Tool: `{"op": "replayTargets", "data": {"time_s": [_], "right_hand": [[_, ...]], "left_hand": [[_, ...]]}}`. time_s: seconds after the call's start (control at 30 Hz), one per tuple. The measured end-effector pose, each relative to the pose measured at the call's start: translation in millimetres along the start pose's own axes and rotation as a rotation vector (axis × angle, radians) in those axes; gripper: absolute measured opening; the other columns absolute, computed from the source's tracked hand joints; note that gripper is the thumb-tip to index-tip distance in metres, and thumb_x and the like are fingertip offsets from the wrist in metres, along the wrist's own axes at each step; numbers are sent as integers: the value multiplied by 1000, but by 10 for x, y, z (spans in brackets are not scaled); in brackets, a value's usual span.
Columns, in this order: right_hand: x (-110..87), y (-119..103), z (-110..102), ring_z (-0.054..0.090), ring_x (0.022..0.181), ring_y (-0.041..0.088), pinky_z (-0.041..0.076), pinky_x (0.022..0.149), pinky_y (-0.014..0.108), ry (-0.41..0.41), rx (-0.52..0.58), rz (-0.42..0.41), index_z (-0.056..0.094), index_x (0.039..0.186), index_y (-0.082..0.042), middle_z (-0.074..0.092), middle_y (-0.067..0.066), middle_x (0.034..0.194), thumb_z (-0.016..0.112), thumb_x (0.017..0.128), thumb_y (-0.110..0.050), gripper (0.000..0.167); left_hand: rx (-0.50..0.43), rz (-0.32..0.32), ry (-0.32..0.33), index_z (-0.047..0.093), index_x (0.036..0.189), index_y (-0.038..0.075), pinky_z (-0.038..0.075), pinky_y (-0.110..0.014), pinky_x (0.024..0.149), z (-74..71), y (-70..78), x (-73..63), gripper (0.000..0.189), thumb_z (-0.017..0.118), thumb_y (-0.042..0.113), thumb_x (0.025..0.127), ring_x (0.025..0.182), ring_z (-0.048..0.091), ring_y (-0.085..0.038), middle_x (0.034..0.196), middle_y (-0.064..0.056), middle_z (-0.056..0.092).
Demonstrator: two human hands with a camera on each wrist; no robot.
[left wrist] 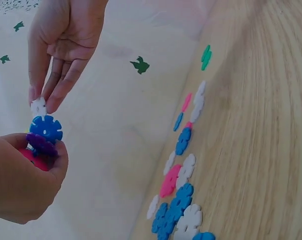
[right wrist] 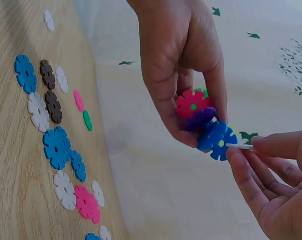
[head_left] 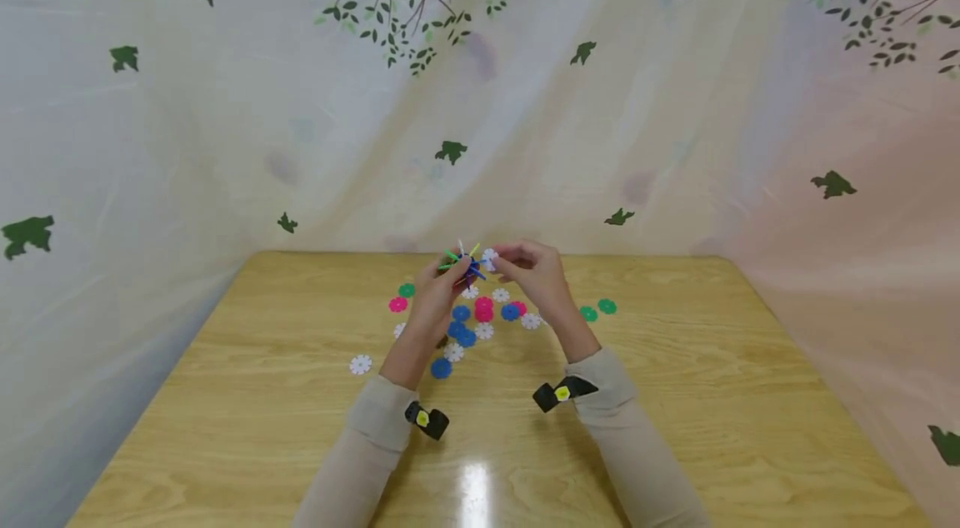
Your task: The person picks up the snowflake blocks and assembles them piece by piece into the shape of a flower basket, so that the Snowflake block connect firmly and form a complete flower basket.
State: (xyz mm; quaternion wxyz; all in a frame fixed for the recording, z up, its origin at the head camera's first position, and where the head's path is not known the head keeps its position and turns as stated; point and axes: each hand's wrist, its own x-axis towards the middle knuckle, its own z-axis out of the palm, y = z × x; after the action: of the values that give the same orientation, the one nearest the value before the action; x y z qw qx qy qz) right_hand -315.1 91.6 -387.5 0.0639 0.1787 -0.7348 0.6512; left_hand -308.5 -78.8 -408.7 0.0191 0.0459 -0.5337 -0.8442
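At the near left of the table (head_left: 187, 445) lies a loose white disc (head_left: 360, 365); farther back are a loose pink disc (head_left: 398, 305) and a green disc (head_left: 407, 291). Next comes the left hand (head_left: 433, 307), raised above the table, thumb and fingers curled firmly around a cluster of joined notched discs (right wrist: 203, 119). Loose blue discs (head_left: 457, 330) lie below, among white and pink ones. Right of the cluster, the right hand (head_left: 542, 282) pinches one held white disc (head_left: 490, 260) between thumb and fingers, with little gap left. Two more green discs (head_left: 597, 310) lie farther right.

The step in hand seems to be fitting that white disc onto the cluster's right side. The next move probably calls for lining up two notches and pushing straight while the left hand keeps the cluster steady.

The head view shows the cluster mostly as spiky edges. The left wrist view shows the white disc's face close against the cluster's blue disc (left wrist: 50, 127); the right wrist view turns it edge-on, meeting that blue disc, though how deeply it is seated I cannot tell. That view also shows two brown discs (right wrist: 53, 106) plainly; from the head they are largely hidden.
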Motion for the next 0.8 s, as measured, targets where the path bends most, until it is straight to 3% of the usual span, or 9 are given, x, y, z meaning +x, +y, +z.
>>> {"op": "replayTargets", "data": {"time_s": [0.13,0.33,0.5,0.6,0.8], "right_hand": [[16,-17,34,71,81,7,63,76,33,-7,16,16,70,113,8,70,29,105,69,96,-5,21],[35,-8,53,71,78,8,63,76,31,-19,32,34,67,113,10,69,31,105,70,95,-2,22],[37,-19,48,74,81,21,63,79,43,-40,21,31,68,110,11,70,31,103,71,94,0,20],[37,-26,31,75,84,29,63,78,43,-65,-9,28,68,109,10,71,29,101,71,94,-1,19],[53,-26,-70,74,91,39,62,82,50,-200,-99,30,67,117,7,73,26,104,70,96,-6,25]], "left_hand": [[-40,3,14,58,133,-2,59,-22,83,3,-12,39,33,62,6,101,88,67,-9,104,-3,64],[-51,-12,-38,52,142,2,58,-22,88,-51,32,56,42,61,7,101,94,68,-9,116,-8,62],[-55,-3,-48,54,139,2,58,-22,86,-57,47,69,40,62,4,100,92,69,-8,110,-4,66],[-37,-4,-55,53,140,1,57,-20,83,-59,50,64,42,64,3,99,89,67,-6,107,0,65],[1,-20,-46,54,140,1,54,-20,82,-89,55,69,43,66,8,99,85,65,-5,97,4,66]]}}
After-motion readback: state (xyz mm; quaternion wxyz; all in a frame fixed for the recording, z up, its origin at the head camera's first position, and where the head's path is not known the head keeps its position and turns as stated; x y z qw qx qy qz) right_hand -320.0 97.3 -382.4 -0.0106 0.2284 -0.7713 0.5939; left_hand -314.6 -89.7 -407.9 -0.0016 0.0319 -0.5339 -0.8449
